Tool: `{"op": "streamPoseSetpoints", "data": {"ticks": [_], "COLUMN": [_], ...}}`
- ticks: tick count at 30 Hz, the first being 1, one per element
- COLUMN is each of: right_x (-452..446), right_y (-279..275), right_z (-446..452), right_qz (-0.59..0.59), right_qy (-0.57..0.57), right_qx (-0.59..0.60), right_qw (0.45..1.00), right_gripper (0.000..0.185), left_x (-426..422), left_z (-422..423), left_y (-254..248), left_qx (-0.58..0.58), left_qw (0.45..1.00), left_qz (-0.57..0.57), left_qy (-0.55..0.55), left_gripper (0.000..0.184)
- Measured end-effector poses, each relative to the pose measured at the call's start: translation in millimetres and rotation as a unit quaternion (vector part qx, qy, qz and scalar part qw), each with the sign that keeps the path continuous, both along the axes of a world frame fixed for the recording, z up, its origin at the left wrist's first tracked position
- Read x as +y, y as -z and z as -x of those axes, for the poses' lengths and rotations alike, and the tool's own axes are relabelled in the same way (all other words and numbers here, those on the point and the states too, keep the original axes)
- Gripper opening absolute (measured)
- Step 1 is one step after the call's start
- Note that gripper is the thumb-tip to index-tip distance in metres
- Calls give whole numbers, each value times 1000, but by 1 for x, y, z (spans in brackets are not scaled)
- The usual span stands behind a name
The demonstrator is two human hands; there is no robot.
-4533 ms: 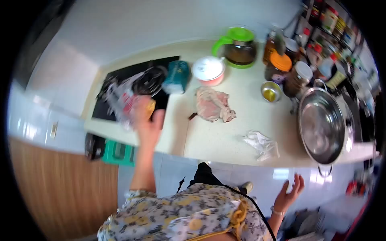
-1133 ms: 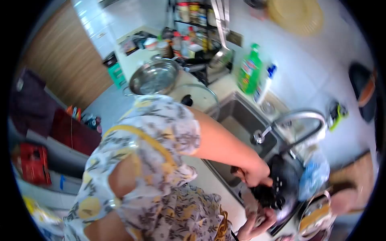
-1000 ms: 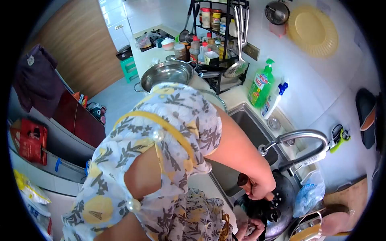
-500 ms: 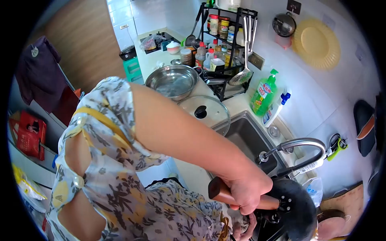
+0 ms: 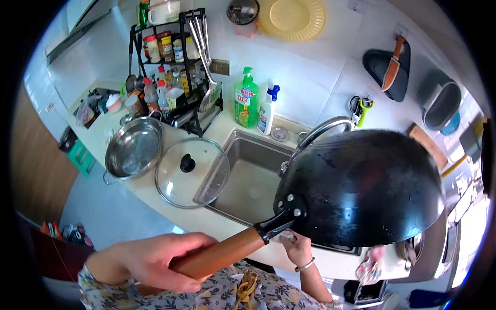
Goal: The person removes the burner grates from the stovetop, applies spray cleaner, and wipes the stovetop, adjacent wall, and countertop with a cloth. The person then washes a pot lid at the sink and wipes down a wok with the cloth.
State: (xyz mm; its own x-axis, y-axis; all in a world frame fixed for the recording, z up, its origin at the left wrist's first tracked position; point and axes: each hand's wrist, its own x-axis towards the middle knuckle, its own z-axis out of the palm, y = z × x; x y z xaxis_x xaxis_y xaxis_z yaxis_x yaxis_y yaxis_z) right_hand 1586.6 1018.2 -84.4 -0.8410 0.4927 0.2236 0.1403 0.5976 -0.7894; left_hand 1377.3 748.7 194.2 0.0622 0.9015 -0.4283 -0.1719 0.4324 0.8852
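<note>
A large black wok [image 5: 361, 186] is held up with its dark underside showing, over the right part of the sink [image 5: 250, 175]. My left hand [image 5: 160, 258] is wrapped round its brown wooden handle [image 5: 222, 253]. Below the wok, near the counter edge, my right hand [image 5: 299, 250], with a bracelet at the wrist, is closed on a pale crumpled cloth that shows only in part. A glass lid [image 5: 199, 181] with a black knob lies left of the sink, partly over its edge.
Left of the lid stands a steel pot [image 5: 134, 147]. Behind are a black spice rack [image 5: 165, 64], a green soap bottle [image 5: 246, 101] and a white spray bottle [image 5: 266, 111]. The faucet [image 5: 325, 124] arches behind the wok. Scissors [image 5: 355, 107] and a knife [image 5: 393, 64] hang on the wall.
The wok has come up from beside the sink and its underside now faces the view. My left hand has stayed on the handle. The view has turned right, and my right hand shows more clearly.
</note>
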Motion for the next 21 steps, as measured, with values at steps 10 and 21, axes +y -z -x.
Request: {"op": "streamPoseSetpoints", "data": {"ticks": [10, 21], "right_x": [-91, -185], "right_y": [-7, -120], "right_z": [128, 235], "right_qz": [264, 511], "right_qy": [175, 37], "right_qx": [252, 443], "right_qw": [915, 735], "right_gripper": [24, 7], "left_x": [-160, -268], "left_z": [39, 92], "left_y": [29, 90], "left_qx": [-98, -257], "left_qw": [944, 924], "left_qz": [-104, -126], "left_qy": [-299, -253], "left_gripper": [66, 36]}}
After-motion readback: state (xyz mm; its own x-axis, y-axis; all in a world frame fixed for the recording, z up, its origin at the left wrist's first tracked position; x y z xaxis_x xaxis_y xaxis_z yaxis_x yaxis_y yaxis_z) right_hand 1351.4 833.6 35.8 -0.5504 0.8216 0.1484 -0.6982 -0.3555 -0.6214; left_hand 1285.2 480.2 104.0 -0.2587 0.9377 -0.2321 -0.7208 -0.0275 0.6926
